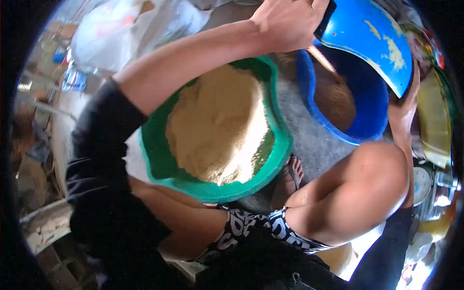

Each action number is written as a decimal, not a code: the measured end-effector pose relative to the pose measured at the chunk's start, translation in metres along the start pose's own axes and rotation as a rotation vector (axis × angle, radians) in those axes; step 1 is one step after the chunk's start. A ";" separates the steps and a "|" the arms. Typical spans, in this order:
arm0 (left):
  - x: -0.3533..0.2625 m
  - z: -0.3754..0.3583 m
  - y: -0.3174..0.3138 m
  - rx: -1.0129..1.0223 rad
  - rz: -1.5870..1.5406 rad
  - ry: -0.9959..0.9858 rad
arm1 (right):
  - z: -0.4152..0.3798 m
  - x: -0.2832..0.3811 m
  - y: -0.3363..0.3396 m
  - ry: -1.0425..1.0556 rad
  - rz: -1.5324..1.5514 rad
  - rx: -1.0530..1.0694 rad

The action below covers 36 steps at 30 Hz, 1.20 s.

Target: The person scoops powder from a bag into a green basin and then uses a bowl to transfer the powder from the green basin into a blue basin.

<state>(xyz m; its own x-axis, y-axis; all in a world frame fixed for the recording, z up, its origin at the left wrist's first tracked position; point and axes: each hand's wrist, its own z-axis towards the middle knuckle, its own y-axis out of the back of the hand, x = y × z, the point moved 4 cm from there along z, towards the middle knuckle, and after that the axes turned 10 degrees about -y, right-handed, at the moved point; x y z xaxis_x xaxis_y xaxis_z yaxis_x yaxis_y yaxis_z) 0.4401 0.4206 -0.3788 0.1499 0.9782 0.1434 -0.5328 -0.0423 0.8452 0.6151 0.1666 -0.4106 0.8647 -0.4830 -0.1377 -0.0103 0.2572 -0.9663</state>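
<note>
A blue lid point(372, 34), smeared with pale patches, is held tilted above a blue bucket point(367, 96) that has brown powder in it. My left hand point(287, 21) grips the lid's near edge at the top of the view. My right hand point(403, 104) holds the lid's far edge beside the bucket's rim. Below my left forearm a green basin point(270, 164) stands on the grey floor, heaped with tan powdery meal point(217, 125). My knees and a sandalled foot point(290, 176) are close to the basin.
A white plastic sack point(125, 29) lies at the upper left beyond my arm. Yellow and metal containers point(435, 121) crowd the right side. Rubble and bricks point(43, 222) lie at the left.
</note>
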 end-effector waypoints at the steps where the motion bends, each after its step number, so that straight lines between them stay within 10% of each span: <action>1: 0.005 -0.013 0.011 0.033 0.000 0.018 | 0.007 -0.009 0.007 0.002 -0.113 -0.004; 2: 0.011 -0.031 0.021 0.069 0.002 0.044 | 0.016 -0.024 0.013 0.006 -0.227 -0.008; 5: 0.026 -0.088 0.044 0.160 0.001 0.158 | 0.029 -0.111 0.023 0.724 -2.781 0.259; 11: 0.043 -0.216 0.045 0.140 0.056 0.363 | 0.068 -0.197 0.083 0.220 -2.572 0.429; 14: 0.035 -0.273 0.028 -0.003 0.143 0.345 | 0.089 -0.211 0.137 0.369 -2.668 0.876; 16: 0.032 -0.308 0.002 0.066 0.187 0.449 | 0.087 -0.226 0.173 0.133 -2.774 0.738; 23: 0.054 -0.347 -0.042 0.184 0.436 0.361 | 0.103 -0.257 0.231 0.820 -3.063 1.210; 25: 0.058 -0.354 -0.054 0.209 0.493 0.362 | 0.118 -0.268 0.242 0.646 -3.023 1.207; 26: 0.058 -0.356 -0.061 0.199 0.537 0.334 | 0.125 -0.279 0.245 1.342 -2.487 1.235; 27: 0.056 -0.358 -0.061 0.201 0.533 0.338 | 0.114 -0.275 0.240 1.613 -2.172 1.221; 29: 0.053 -0.359 -0.061 0.220 0.469 0.353 | 0.097 -0.270 0.226 1.386 -2.444 1.278; 30: 0.054 -0.362 -0.069 0.306 0.538 0.369 | 0.096 -0.270 0.229 0.759 -2.953 1.314; 36: 0.048 -0.372 -0.080 0.460 0.681 0.240 | 0.077 -0.266 0.249 0.793 -3.207 1.276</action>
<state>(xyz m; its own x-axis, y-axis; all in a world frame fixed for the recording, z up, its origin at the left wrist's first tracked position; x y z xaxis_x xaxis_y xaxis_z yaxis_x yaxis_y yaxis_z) 0.1804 0.5467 -0.6306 -0.2885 0.7239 0.6267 -0.0435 -0.6638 0.7467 0.4214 0.4233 -0.5976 -0.8570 0.0036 -0.5153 -0.4286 -0.5602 0.7089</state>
